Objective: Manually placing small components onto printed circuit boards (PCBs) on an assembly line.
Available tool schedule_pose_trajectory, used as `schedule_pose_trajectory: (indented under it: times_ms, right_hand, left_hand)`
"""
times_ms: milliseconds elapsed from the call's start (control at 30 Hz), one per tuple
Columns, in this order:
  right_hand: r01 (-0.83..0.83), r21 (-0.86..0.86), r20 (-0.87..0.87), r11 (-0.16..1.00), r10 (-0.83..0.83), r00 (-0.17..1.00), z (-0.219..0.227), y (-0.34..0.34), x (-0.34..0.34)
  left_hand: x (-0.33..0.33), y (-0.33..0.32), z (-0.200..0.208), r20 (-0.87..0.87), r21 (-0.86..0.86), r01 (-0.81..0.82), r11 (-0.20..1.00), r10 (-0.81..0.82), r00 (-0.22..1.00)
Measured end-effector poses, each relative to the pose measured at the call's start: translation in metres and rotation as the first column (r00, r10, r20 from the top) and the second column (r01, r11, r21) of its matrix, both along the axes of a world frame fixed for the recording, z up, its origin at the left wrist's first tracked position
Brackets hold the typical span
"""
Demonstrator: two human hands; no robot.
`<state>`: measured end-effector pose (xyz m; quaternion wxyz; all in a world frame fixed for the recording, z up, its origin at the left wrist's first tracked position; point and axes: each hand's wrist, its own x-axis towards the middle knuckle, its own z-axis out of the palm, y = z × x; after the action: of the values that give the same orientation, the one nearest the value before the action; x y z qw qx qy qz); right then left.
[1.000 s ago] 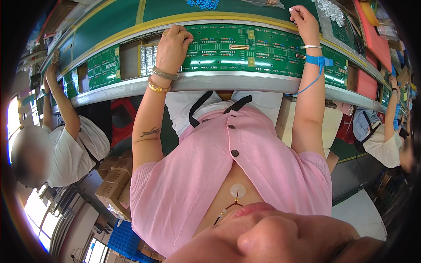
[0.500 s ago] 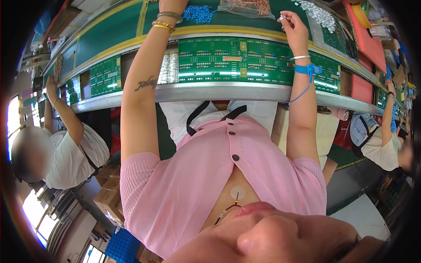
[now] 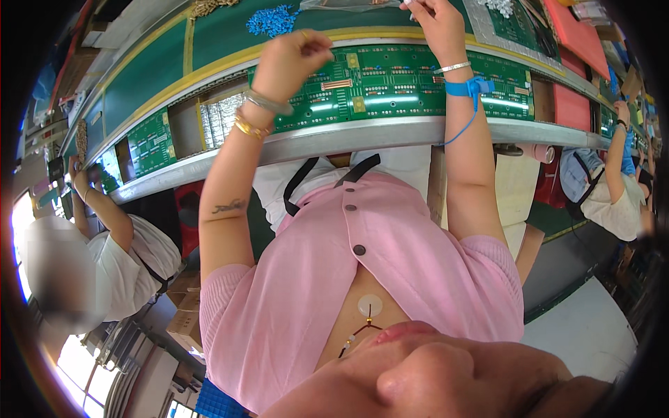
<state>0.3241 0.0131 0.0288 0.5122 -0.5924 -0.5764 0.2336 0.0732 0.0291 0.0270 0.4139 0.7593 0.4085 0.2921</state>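
Observation:
My left hand [image 3: 289, 64] hovers over the left end of a long green circuit board [image 3: 390, 82]. Its fingers are curled together, and whatever they may hold is too small to make out. My right hand [image 3: 440, 26] is raised beyond the board's far edge, its fingertips pinching a small white part [image 3: 410, 3] at the top of the view. The board carries rows of small components and copper-coloured wire pieces [image 3: 337, 84]. A pile of small blue components [image 3: 272, 21] lies beyond my left hand. Small white parts [image 3: 499, 5] lie beyond my right.
A metal rail [image 3: 390, 130] runs along the near side of the board. A clear plastic bag [image 3: 341, 4] and brown parts [image 3: 211, 6] lie at the back. Another green board [image 3: 145, 143] sits to the left. People work on the left [image 3: 132, 258] and right [image 3: 613, 198].
My left hand has come back from near the blue pile to above the board. The right hand, still pinching white, has shifted up and left in view. The whole view has shifted somewhat.

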Motion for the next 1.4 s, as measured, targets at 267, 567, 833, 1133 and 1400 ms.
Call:
schedule_pose_trajectory:
  times_ms: [267, 567, 833, 1133, 1400]
  right_hand:
    - [-0.015, 0.053, 0.018, 0.999, 0.014, 1.000, -0.005, 0.000, 0.003]
    - [0.000, 0.049, 0.078, 0.999, -0.004, 0.997, -0.012, 0.002, 0.006]
    - [0.026, 0.060, 0.152, 0.998, -0.035, 0.988, -0.005, -0.003, 0.002]
    - [-0.041, 0.070, 0.156, 0.997, 0.030, 0.987, -0.004, -0.005, 0.000]
    - [-0.237, -0.026, 0.480, 0.971, 0.220, 0.849, -0.006, -0.047, -0.044]
  left_hand:
    - [0.022, -0.038, -0.018, -0.152, -0.057, -0.050, 0.997, 0.041, 0.988]
    - [0.029, -0.043, -0.016, -0.161, -0.038, -0.118, 0.992, 0.110, 0.981]
    - [0.030, -0.049, -0.022, -0.182, 0.067, -0.147, 0.987, 0.157, 0.971]
    - [0.029, -0.044, -0.033, -0.215, 0.426, -0.026, 0.904, 0.129, 0.968]
    - [-0.011, -0.037, 0.010, -0.029, 0.309, -0.267, 0.913, 0.290, 0.957]
